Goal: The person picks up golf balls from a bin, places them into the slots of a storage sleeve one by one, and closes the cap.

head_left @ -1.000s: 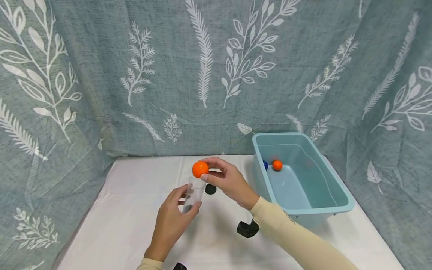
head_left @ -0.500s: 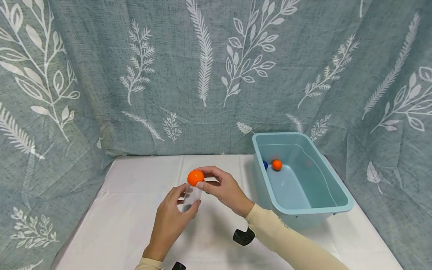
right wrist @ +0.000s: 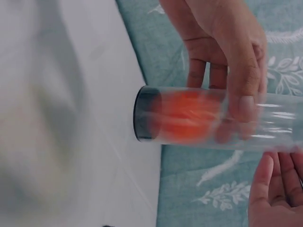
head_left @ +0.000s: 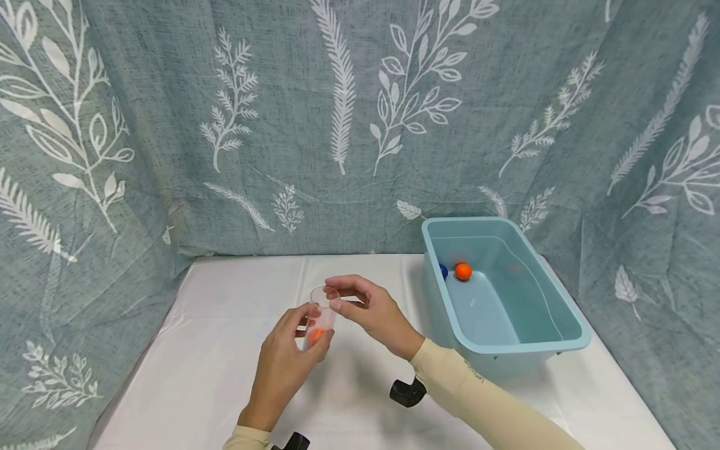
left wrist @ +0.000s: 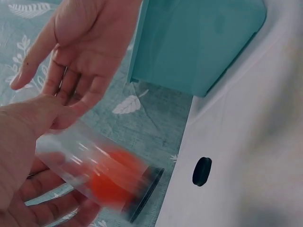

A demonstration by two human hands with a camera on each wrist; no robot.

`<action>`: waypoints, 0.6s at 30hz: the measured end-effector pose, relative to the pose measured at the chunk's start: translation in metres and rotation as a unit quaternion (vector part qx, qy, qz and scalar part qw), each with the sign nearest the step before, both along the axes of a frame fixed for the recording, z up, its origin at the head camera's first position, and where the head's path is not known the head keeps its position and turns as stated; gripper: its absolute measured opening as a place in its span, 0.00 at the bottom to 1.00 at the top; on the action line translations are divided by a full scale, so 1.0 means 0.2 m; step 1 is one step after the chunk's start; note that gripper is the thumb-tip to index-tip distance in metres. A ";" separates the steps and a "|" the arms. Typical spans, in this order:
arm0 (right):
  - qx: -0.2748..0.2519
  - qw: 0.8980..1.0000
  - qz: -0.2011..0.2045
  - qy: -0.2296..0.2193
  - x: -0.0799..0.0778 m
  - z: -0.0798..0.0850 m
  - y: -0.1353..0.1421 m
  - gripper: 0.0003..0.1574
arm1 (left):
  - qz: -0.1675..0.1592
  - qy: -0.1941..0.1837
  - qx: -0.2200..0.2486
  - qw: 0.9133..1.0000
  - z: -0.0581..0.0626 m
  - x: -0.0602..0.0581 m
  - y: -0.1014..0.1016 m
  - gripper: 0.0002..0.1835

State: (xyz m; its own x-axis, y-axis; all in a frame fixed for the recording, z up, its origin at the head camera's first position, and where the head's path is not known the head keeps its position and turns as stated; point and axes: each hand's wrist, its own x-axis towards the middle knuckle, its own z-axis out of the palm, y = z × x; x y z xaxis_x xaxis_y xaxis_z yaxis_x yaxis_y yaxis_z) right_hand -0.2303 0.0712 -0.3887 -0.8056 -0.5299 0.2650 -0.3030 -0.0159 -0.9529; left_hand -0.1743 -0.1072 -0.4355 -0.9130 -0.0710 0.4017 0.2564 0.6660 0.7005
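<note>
My left hand (head_left: 285,357) grips a clear plastic tube (head_left: 324,316) from the side, with thumb and fingers on opposite walls. An orange ball (right wrist: 188,117) lies inside at the bottom, blurred in both wrist views, just above the black end cap (right wrist: 143,114). The tube's top rim is uncovered. My right hand (head_left: 374,311) holds nothing; its relaxed fingers and thumb are spread right at the rim. In the left wrist view, a loose black cap (left wrist: 202,171) lies on the white cloth.
A blue plastic bin (head_left: 509,345) stands at the right of the white-covered table (head_left: 236,287). Another orange ball (head_left: 463,271) and a partly hidden blue ball (head_left: 444,271) sit in its far left corner. A leaf-patterned curtain (head_left: 281,125) surrounds the table.
My right hand brought the orange ball down onto the tube's mouth and let it go. The ball has dropped to the tube's bottom. My left hand has stayed nearly still.
</note>
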 end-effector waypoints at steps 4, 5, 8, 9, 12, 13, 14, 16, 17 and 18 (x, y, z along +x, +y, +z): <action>0.003 1.000 -0.014 0.004 -0.05 -0.03 0.04 0.22 | 0.000 -0.015 0.006 1.000 -0.02 0.00 0.01 0.23; 0.006 1.000 -0.019 0.007 -0.07 -0.04 0.05 0.21 | 0.000 -0.017 0.008 1.000 -0.02 0.00 0.01 0.23; 0.005 1.000 -0.026 0.014 -0.10 -0.04 0.08 0.20 | 0.000 -0.015 0.015 1.000 -0.04 -0.01 0.01 0.22; 0.004 0.999 -0.030 0.016 -0.11 -0.03 0.09 0.19 | -0.001 -0.014 0.017 1.000 -0.04 -0.01 0.01 0.22; -0.007 0.999 -0.036 0.017 -0.10 0.03 0.13 0.18 | -0.003 -0.018 0.020 1.000 -0.04 -0.02 0.01 0.22; -0.009 0.999 -0.040 0.017 -0.09 0.05 0.14 0.17 | -0.003 -0.021 0.021 1.000 -0.04 -0.02 0.01 0.22; -0.009 0.999 -0.044 0.016 -0.09 0.08 0.15 0.17 | -0.005 -0.025 0.022 0.999 -0.04 -0.03 0.02 0.22; -0.005 0.998 -0.053 0.012 -0.08 0.13 0.18 0.17 | -0.007 -0.033 0.024 0.999 -0.05 -0.03 0.02 0.23; -0.002 0.998 -0.058 0.010 -0.08 0.15 0.20 0.18 | -0.009 -0.038 0.026 0.999 -0.05 -0.03 0.02 0.23; 0.001 0.998 -0.062 0.009 -0.08 0.17 0.22 0.18 | -0.009 -0.042 0.027 0.999 -0.05 -0.03 0.02 0.24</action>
